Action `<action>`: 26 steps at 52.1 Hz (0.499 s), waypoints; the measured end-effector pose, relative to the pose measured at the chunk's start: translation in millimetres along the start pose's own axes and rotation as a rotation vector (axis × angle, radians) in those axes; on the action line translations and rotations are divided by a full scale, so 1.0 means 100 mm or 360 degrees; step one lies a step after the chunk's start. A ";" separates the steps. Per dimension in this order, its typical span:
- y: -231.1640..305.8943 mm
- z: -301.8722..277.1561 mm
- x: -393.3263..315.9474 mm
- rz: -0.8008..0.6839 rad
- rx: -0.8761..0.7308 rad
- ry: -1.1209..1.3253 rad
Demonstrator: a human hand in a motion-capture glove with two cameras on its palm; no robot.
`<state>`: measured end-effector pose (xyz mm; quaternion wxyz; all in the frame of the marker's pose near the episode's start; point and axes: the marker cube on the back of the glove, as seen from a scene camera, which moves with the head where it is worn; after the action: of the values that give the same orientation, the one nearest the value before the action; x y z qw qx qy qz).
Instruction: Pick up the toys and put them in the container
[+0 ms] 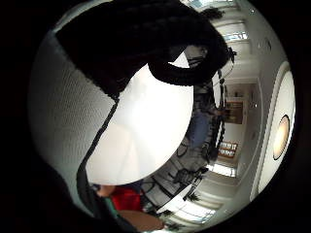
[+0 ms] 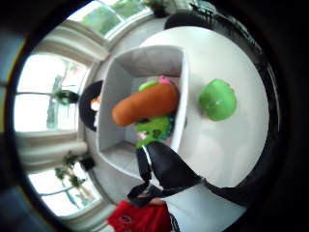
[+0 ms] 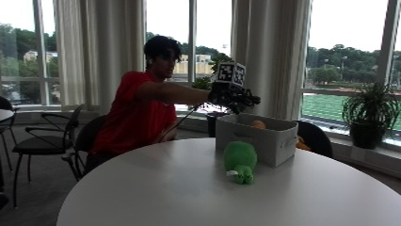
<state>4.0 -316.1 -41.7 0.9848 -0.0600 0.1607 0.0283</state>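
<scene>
Gloved right hand (image 3: 230,98) is raised above the grey container (image 3: 276,137); whether its fingers grip anything cannot be told. Orange plush (image 2: 145,104) lies inside the container. Green plush toy (image 3: 240,161) sits on the white table (image 3: 188,197), just near of the container.

Grey container (image 3: 260,136) on white round table (image 3: 188,193). Inside container: orange plush toy (image 2: 145,104), green plush (image 2: 153,126) with dark spots, small pink piece (image 2: 165,80). Solid bright green plush toy (image 3: 240,161) on table near container. Right hand (image 3: 228,96) in black glove. Person's shirt (image 3: 134,117) red.
</scene>
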 end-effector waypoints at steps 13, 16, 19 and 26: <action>-0.24 0.75 0.41 0.0095 -0.0111 -0.0035; -0.28 0.88 0.37 0.0088 -0.0117 -0.0050; -0.34 0.98 0.32 0.0059 -0.0083 -0.0065; -0.51 1.16 0.22 0.0007 -0.0055 -0.0082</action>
<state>64.9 -351.1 65.9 0.9873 -0.0760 0.1348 0.0347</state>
